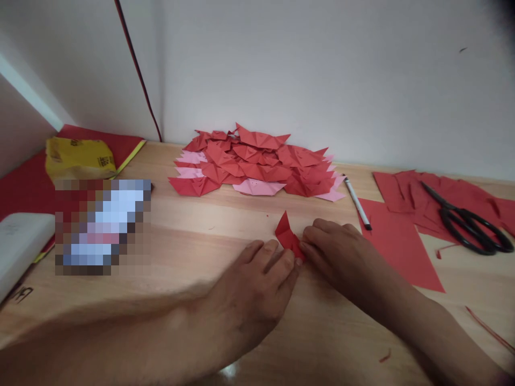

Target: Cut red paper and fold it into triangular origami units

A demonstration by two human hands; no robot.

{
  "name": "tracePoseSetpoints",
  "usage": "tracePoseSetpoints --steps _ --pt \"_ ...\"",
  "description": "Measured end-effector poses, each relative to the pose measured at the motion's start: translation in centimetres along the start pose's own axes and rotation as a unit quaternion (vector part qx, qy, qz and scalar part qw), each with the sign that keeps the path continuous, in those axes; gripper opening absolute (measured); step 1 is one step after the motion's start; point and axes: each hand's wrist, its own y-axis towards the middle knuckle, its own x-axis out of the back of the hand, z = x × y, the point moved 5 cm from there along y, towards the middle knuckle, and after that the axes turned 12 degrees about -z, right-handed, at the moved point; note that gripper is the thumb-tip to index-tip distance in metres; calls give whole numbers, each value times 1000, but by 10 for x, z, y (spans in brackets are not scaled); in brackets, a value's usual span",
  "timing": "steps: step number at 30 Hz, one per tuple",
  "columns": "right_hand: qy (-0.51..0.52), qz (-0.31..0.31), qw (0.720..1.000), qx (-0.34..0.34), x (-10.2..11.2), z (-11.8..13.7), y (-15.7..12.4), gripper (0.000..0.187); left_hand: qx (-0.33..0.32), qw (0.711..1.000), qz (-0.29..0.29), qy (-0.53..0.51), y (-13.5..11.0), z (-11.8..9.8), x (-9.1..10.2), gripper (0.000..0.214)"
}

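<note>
A small piece of folded red paper (pixel 286 235) sits on the wooden table between my two hands, one pointed flap standing up. My left hand (pixel 263 287) presses its near edge with the fingertips. From the other side, my right hand (pixel 336 249) pinches the paper's right end, so part of it is hidden under the fingers. Beyond them lies a pile of folded red paper shapes (pixel 257 171) with pointed ends, several pink ones (pixel 259 186) among them.
Right of my hands are a white marker (pixel 357 203), a flat red sheet (pixel 406 252), and black-handled scissors (pixel 466 222) on cut red paper (pixel 402 193). On the left lie a blurred phone (pixel 107 222), a yellow packet (pixel 80 158) and a white device (pixel 24 241). A wall stands behind.
</note>
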Motion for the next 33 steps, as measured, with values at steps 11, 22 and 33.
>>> tracePoseSetpoints --steps 11,22,33 --pt "-25 43 998 -29 -1 1 2 21 9 1000 20 -4 -1 -1 -3 37" --pt "-40 27 999 -24 -1 4 0 21 -24 999 27 6 -4 -4 -2 40" --pt "50 -35 997 -49 -1 -1 -3 7 -17 1000 15 1 -2 -4 0 41"
